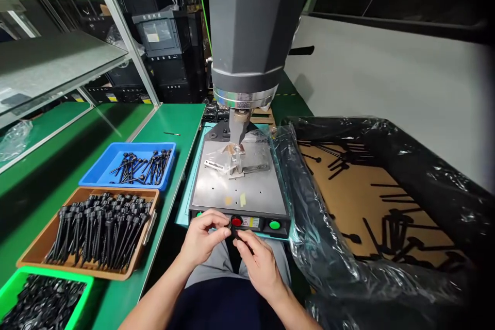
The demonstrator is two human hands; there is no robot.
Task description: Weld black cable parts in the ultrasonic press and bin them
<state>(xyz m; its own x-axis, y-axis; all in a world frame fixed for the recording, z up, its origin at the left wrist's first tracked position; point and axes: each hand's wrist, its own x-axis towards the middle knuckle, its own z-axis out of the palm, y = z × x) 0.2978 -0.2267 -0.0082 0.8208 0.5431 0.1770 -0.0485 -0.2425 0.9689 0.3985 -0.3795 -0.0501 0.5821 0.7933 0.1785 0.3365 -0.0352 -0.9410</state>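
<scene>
Black part [234, 231] is small, and it is between the tips of my two hands, low down in front of the machine, just by the round red button [236, 221]. My left hand [201, 237] pinches it with the thumb and first finger. My right hand [260, 263] pinches it from the other side. My fingers hide most of it, so I can't tell its shape.

Past my hands is a flat metal plate [220, 198] with a small metal holder [235, 157] on it. The big grey machine head [251, 20] hangs over them. A green button [275, 225] is to the right of the red one.

On the green table [181, 121] to my left, a blue bin [96, 167] has some long black sticks in it. Next comes a brown bin [36, 252] full of sticks with fat tops, then a bright green bin [87, 294] with little black bits. To my right, more sticks lie in a big box [332, 193] with black plastic around it.
</scene>
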